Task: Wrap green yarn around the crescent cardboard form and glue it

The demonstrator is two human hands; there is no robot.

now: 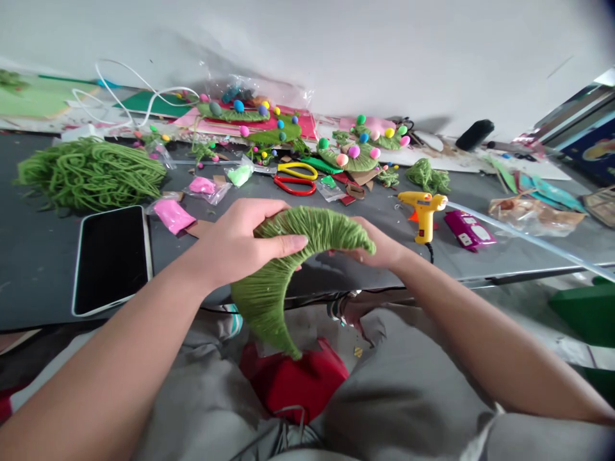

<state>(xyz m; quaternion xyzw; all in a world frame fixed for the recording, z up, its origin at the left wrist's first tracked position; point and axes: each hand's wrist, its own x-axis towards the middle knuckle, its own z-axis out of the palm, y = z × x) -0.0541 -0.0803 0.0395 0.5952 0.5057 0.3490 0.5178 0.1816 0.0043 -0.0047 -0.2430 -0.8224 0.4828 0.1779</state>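
Nearest: 1 red item (pixel 298 384) low btwn the 2 grey trouser legs (pixel 413 378); can't tell what it is. Above it, 1 crescent (pixel 273 294) wrapped in green yarn, held up at the desk's (pixel 38 275) near edge, 1 tip pointing R, the other down. 2 hands on it: L hand (pixel 250 240) grasps the upper L part, thumb across the front; R hand (pixel 377 246) holds the R end from behind, fingers mostly hidden.

On the desk: 1 phone (pixel 113 259), dark screen up, at L. Beyond it, 2 pink pkts (pixel 173 216) & 1 pale-green pkt (pixel 240 174). 1 purple pack (pixel 468 230) at R, just beside 1 yellow glue gun (pixel 425 214); 1 clear rod (pixel 519 237) runs off R.

Mid-desk: 1 pr scissors (pixel 298 170), 1 yellow + 1 red handle. 2 yarn heaps: 1 big (pixel 91 173) at L, 1 small (pixel 427 176) R of ctr.

Further back: at least 4 green pcs w/ pom-poms (pixel 358 164); nearest bears at least 4 balls. 1 black item (pixel 475 134) back R, ID unclear. White cord (pixel 158 96) looped back L. Farthest, 1 pale wall (pixel 336 51).
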